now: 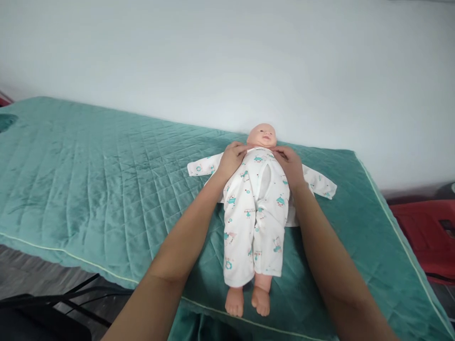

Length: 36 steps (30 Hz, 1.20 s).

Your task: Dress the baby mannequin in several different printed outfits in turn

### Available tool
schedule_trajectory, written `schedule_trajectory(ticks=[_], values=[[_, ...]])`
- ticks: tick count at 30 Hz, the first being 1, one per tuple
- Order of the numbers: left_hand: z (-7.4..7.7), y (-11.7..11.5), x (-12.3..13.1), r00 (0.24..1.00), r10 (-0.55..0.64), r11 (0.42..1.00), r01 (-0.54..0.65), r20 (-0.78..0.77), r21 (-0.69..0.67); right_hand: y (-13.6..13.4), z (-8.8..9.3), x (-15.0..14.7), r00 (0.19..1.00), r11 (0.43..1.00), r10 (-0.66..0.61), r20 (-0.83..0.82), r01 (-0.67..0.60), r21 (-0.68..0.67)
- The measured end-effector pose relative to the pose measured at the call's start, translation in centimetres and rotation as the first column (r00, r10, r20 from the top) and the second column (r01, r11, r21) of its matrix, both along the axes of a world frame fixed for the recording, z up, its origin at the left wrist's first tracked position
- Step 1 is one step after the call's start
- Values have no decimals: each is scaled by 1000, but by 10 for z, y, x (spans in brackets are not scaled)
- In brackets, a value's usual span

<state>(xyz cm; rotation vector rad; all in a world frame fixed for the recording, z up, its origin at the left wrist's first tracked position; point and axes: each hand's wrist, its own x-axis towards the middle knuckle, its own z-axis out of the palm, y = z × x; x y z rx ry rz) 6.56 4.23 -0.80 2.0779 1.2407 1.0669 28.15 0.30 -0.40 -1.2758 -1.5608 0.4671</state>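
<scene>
A baby doll [265, 135] lies on its back, feet toward me. White printed trousers [241, 218] cover its legs and reach up over its chest, with an oval gap at the crotch. Beneath it spreads a white printed top [320, 182], its sleeves out to both sides. My left hand [232, 158] is at the doll's shoulder on the left, fingers bent at the upper edge of the clothing. On the other side my right hand [288, 163] has its fingers closed at the same edge by the neck. What the fingertips hold is too small to tell.
A green quilted cover [106, 189] lies over the bed under the doll. Behind it stands a white wall [213, 61]. A red plastic object [424, 232] is at the right, and a black object [42, 317] with thin bars at the lower left.
</scene>
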Motion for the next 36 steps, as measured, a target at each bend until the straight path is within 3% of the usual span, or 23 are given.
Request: schedule_trajectory(ticks=[3, 6, 9, 12, 16, 18, 20, 21, 23, 26, 28, 30, 32, 36], values=[[-3, -1, -2, 994, 39, 999, -36, -100, 36, -12, -2, 1, 999, 999, 24, 48, -26, 36], [-6, -12, -9, 973, 93, 995, -83, -209, 57, -30, -7, 2, 998, 998, 55, -27, -55, -13], [-11, -35, -23, 929, 163, 985, -137, -333, 101, -54, -15, 2, 993, 995, 38, -113, -48, -89], [-19, -67, -38, 892, 175, 981, -121, -416, 154, -83, -20, 0, 992, 992, -59, -113, 45, -120], [-29, -113, -51, 898, 215, 968, -145, -385, 203, -126, -10, -10, 982, 978, -184, 47, 179, 103], [-31, -138, -55, 922, 241, 956, -172, -303, 236, -151, 4, -20, 981, 973, -134, 142, 103, 208], [-29, -169, -58, 952, 243, 947, -191, -186, 257, -178, 20, -33, 961, 980, 36, 276, -88, 180], [-28, -186, -60, 964, 237, 947, -201, -122, 249, -191, 28, -39, 924, 975, 135, 359, -188, 117], [-24, -223, -61, 979, 203, 961, -200, 2, 193, -216, 42, -51, 828, 962, 252, 501, -270, -38], [-19, -274, -57, 983, 98, 995, -97, 157, -19, -244, 57, -64, 654, 941, 338, 676, -251, -228], [-17, -299, -51, 971, 69, 986, -32, 229, -161, -254, 62, -72, 510, 929, 370, 776, -231, -291], [-15, -313, -46, 962, 74, 967, -5, 262, -257, -259, 63, -80, 400, 935, 352, 846, -189, -299], [-13, -320, -43, 961, 90, 951, -5, 263, -309, -261, 61, -90, 350, 948, 318, 881, -145, -284], [-6, -320, -42, 971, 93, 942, -14, 220, -335, -265, 59, -102, 367, 959, 284, 886, -114, -260]])
